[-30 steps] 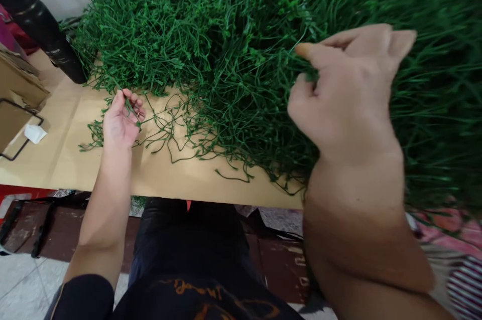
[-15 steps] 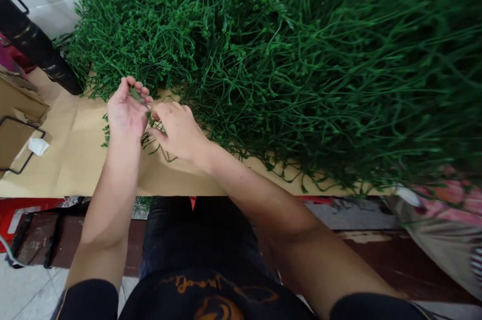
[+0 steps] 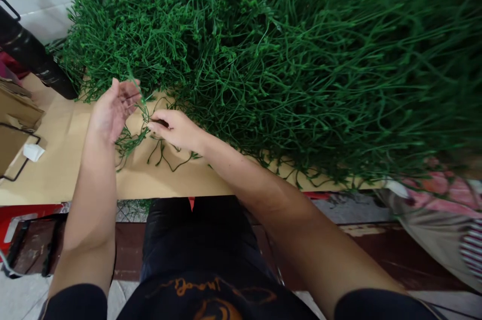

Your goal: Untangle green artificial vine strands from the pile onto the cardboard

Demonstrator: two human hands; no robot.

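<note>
Right hand: thumb and fingertips pinched on green stems | left hand: palm up, fingers loosely open, grip unclear | stems: between hands, above desk, near green heap

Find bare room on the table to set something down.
The widest bare patch of table lies between the white scrap and left arm. A narrow front strip runs between it and the right arm. Crowded: back and right, under the green heap, and around the left hand, right hand and loose stems.
</note>
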